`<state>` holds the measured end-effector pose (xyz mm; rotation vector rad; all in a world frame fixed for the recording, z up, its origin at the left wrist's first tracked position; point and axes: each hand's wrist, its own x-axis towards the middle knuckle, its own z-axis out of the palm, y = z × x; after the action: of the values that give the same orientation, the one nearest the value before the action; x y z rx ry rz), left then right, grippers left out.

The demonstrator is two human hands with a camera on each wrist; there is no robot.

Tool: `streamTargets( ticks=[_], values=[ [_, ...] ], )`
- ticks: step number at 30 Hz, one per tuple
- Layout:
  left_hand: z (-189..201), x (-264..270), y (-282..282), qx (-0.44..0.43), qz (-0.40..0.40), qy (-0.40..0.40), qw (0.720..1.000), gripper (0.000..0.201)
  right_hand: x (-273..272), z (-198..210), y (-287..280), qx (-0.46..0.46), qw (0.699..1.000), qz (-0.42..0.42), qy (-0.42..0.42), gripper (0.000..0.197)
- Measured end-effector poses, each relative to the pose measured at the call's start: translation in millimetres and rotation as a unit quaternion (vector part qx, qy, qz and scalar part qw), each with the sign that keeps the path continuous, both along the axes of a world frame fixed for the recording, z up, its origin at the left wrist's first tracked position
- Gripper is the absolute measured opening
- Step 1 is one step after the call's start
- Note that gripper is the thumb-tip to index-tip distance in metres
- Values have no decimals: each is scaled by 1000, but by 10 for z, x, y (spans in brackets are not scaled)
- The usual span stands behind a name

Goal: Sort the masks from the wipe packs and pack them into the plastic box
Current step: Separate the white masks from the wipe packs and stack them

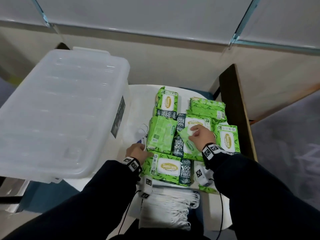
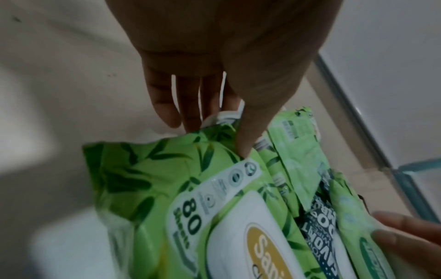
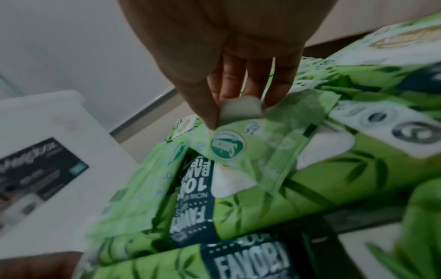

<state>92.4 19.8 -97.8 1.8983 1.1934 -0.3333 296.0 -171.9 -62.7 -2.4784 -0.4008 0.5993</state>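
Clear plastic box (image 1: 57,108), lid on, sits far left. Left hand (image 1: 137,152) pinches a white mask (image 1: 142,131) poking from under the wipe packs (image 1: 168,168). Right hand (image 1: 201,134) pinches a small green pack (image 1: 187,142) atop the pile. More masks (image 1: 166,207) lie stacked near.

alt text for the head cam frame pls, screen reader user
Two hands work over green wipe packs on a white table: the right hand pinches a small pack, the left hand reaches white masks. A lidded plastic box stands left; stacked masks lie nearest.
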Motion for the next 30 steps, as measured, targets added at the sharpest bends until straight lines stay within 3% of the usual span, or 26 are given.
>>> streamTargets(
  ticks=[3,5,7,9,11,16,20,24,27,30],
  values=[
    [74,-22,63,45,21,-24,998,12,-127,134,-111,115,986,-108,57,16],
    [181,-40,100,41,56,-69,995,15,-266,285,-186,201,956,-182,116,11],
    [334,-21,94,-29,124,-160,979,15,-441,450,-238,277,910,-243,192,9],
    [526,1,24,-147,202,-249,936,7,-608,580,-263,340,856,-289,262,10],
    [688,2,-64,-229,214,-284,906,3,-745,670,-271,385,816,-320,290,12],
    [943,7,-208,-241,191,-313,899,22,-1009,816,-301,413,802,-313,297,11],
    [1128,72,-193,-208,189,-340,897,16,-1102,863,-368,425,795,-325,285,11],
    [1272,122,-131,-117,96,-365,919,4,-1103,891,-412,444,769,-359,288,8],
    [1493,147,-150,-8,-126,-330,935,8,-1051,942,-414,459,765,-358,276,22],
    [1782,174,-221,47,-366,-259,892,16,-954,1052,-440,420,813,-334,225,25]
  ],
)
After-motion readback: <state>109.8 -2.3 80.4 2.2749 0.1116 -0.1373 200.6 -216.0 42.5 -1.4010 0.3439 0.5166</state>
